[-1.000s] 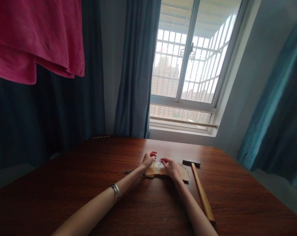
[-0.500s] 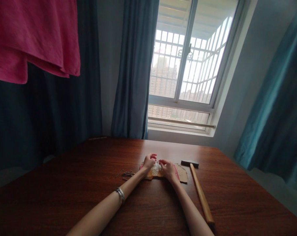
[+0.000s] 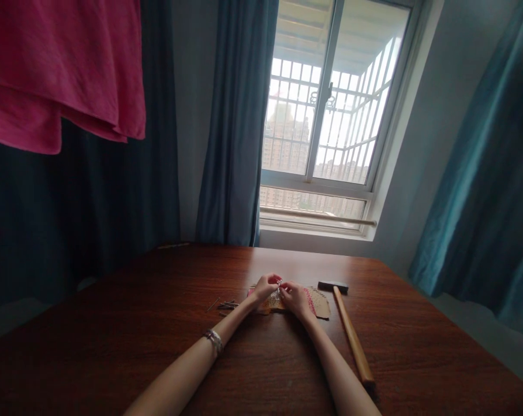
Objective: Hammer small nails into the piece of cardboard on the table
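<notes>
My left hand [image 3: 266, 287] and my right hand [image 3: 292, 294] meet over a flat piece of cardboard [image 3: 320, 303], their fingertips pinched together. Something thin and small is between the fingers, too fine to name. Printed pink, white and orange patches and rows of dark marks cover the cardboard. Its middle is partly hidden by both hands. Beside my left wrist lie several thin metal nails [image 3: 229, 305] in a loose pile. A hammer [image 3: 352, 338] with a wooden handle and dark head rests to the right of the cardboard.
The brown wooden table [image 3: 166, 341] reaches to the wall beneath a barred window [image 3: 322, 115]. Blue curtains [image 3: 235, 127] hang on both sides. Pink cloth [image 3: 71, 69] hangs at the upper left, above the table's level.
My hands have come together, closing the small gap between their fingertips; the left fingers, more spread before, are now pinched. The view has shifted slightly. Cardboard, nails and hammer stay in place.
</notes>
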A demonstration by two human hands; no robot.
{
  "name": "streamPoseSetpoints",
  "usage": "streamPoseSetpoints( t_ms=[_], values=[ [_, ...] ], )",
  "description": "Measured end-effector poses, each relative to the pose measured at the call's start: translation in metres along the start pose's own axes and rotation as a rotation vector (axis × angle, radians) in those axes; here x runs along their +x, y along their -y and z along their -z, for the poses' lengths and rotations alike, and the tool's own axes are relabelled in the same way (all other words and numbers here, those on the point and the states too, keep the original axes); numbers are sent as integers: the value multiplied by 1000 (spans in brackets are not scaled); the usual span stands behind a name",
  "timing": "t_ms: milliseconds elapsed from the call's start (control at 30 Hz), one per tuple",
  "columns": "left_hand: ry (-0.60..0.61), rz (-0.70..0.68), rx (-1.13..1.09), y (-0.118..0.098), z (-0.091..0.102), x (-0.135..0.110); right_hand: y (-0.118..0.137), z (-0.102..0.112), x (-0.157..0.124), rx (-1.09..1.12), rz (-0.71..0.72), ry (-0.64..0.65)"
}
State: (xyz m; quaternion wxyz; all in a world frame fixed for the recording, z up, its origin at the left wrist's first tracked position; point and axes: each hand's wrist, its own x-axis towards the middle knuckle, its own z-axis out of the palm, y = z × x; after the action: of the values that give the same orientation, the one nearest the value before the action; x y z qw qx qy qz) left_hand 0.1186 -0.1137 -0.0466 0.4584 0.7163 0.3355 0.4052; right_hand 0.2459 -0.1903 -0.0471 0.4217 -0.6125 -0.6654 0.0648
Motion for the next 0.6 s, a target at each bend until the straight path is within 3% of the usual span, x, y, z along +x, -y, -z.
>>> streamPoseSetpoints(
  t_ms=[167,600],
  values=[
    [164,-55,-8,-3,10,-4,2,1,-2,-16,10,0],
    [103,-105,55,-3,9,-6,3,1,-4,-30,-4,-15]
  ],
)
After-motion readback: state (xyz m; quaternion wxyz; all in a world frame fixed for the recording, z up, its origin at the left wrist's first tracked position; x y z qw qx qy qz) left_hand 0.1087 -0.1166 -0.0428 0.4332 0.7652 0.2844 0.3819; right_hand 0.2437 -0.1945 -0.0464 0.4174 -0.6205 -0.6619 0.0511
